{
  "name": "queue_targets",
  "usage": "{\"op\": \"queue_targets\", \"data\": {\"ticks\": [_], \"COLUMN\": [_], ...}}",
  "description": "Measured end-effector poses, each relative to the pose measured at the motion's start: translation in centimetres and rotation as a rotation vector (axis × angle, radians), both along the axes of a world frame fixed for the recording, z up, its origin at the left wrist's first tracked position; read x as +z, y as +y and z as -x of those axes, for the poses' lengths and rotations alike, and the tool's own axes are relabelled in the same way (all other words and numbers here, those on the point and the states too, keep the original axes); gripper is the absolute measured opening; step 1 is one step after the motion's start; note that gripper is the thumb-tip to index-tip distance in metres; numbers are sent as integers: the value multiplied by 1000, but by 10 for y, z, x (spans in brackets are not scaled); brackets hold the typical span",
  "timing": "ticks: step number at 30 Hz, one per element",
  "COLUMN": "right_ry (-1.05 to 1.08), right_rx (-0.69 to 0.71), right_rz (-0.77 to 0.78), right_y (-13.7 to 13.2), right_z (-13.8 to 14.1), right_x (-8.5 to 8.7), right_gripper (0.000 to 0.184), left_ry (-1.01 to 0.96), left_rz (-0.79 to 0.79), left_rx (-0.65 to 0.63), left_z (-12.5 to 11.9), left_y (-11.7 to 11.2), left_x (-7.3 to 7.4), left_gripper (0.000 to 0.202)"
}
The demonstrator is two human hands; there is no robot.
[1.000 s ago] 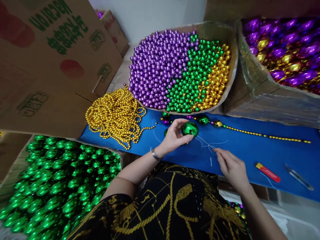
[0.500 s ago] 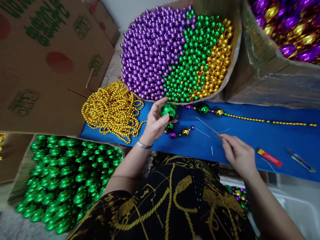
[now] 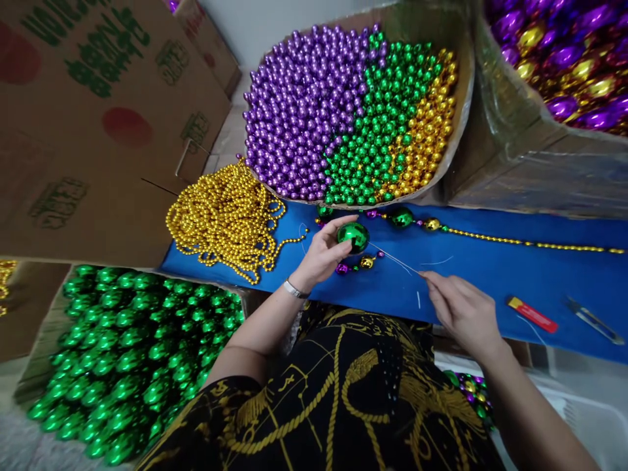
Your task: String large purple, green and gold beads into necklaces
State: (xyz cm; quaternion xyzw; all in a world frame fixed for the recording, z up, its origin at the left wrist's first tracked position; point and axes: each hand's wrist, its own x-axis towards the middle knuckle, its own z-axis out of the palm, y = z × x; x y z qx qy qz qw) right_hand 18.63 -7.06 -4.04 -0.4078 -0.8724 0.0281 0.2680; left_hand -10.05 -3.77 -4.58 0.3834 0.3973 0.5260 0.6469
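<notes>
The left hand (image 3: 321, 255) grasps a green ball (image 3: 354, 235) with thumb and fingertips, holding it just above the blue tabletop (image 3: 490, 278). A thin thread (image 3: 395, 260) runs from the ball to the right hand (image 3: 456, 307), whose thumb and forefinger are pinched shut on its end. I cannot tell whether a needle is on it. Just under the ball lie a few small beads (image 3: 354, 265), purple and gold, near the left fingers.

Behind the ball a strand (image 3: 490, 239) stretches rightward along the tabletop: a green bead, a gold one, then a fine gold chain. A heap of gold chains (image 3: 226, 219) sits to the left of the hands. Beyond it stands a box (image 3: 461, 98) filled with purple, green and gold beads in patches. A box of green balls (image 3: 137, 353) is by the left elbow. At the far right of the tabletop lie a red tool (image 3: 532, 314) and snips (image 3: 593, 320), well apart from the right hand.
</notes>
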Motion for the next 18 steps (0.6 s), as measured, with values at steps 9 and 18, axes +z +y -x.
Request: {"op": "queue_targets", "data": {"ticks": [9, 18], "right_ry": [-94, 87], "right_rx": [-26, -10], "right_rz": [-67, 38], "right_y": [2, 7], "right_z": [0, 19], "right_x": [-2, -13], "right_gripper": [20, 18], "left_ry": [174, 330], "left_rz": [-146, -314], "left_rx": [-40, -2], "left_z": [-2, -29], "left_y": [3, 2], "left_x": [-1, -9], "left_gripper": [61, 85]}}
